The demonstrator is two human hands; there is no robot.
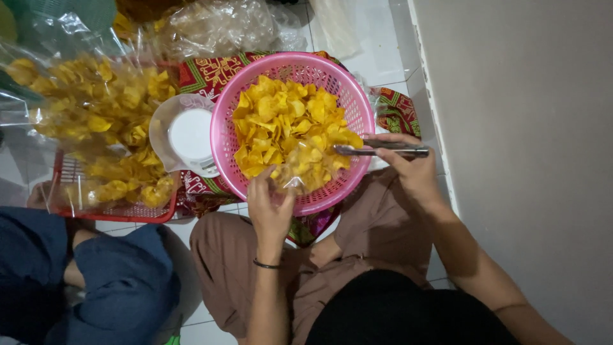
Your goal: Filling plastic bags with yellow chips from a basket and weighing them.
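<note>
The left hand (269,206) pinches open what looks like a small clear plastic bag (295,181) at the near rim of the pink basket (357,102), mouth ready for filling. The right hand (408,167) clenches metal tongs (377,149), tips just beyond that bag among yellow chips (287,121). Left of it, a white measuring jug (185,134).

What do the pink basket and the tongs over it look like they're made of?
The pink basket looks like moulded plastic: uniform bright colour, slotted lattice wall, slight gloss. The tongs, held in the right hand, seem to be metal, likely steel: thin, grey and reflective. The left hand holds what seems to be a thin clear plastic bag.
</note>
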